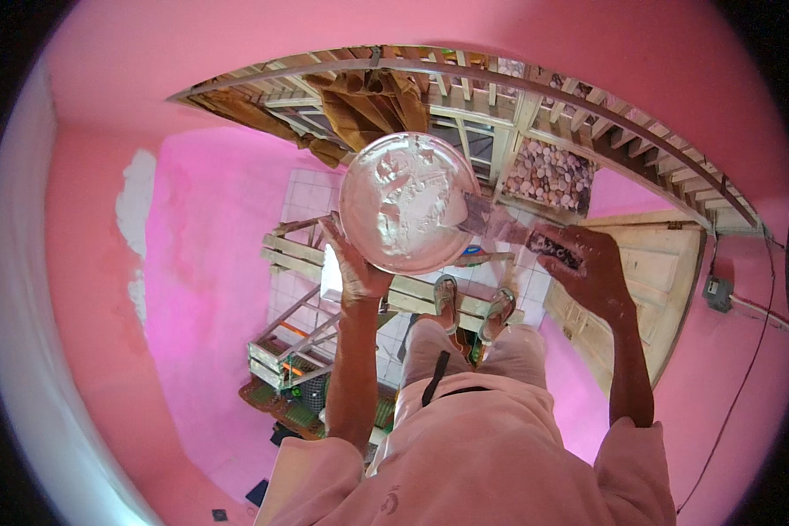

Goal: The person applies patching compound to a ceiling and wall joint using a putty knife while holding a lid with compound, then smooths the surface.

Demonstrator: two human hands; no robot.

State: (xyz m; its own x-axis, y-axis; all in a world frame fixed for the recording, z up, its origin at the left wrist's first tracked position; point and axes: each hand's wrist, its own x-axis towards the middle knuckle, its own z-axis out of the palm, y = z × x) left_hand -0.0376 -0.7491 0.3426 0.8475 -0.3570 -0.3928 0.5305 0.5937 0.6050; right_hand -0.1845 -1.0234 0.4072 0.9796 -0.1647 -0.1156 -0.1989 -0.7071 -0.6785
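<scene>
Your left hand (359, 267) holds up a round white pan (409, 202) smeared with plaster from below. Your right hand (583, 263) grips a scraper (500, 223) whose blade touches the pan's right edge. Below you, your feet stand on a wooden scaffold (412, 294) between pink walls (210, 263).

Count of things in view, by kind

Hands: two, a left hand (359, 272) at centre frame and a right hand (587, 263) right of centre. Round pan (409, 202) with white paste: one, upper centre. Trowel (500, 223): one, between the pan and the right hand. Sandalled feet: two, a left foot (447, 298) and a right foot (500, 307), just below centre. Wooden scaffold (307, 307): one, left of centre. Door (649, 280): one, at right. Brown cloth (368, 105): one, top centre. Bare plaster patches (136, 210): two, at left. Wall box (719, 294): one, far right. Black strap (436, 377): one, lower centre.
</scene>
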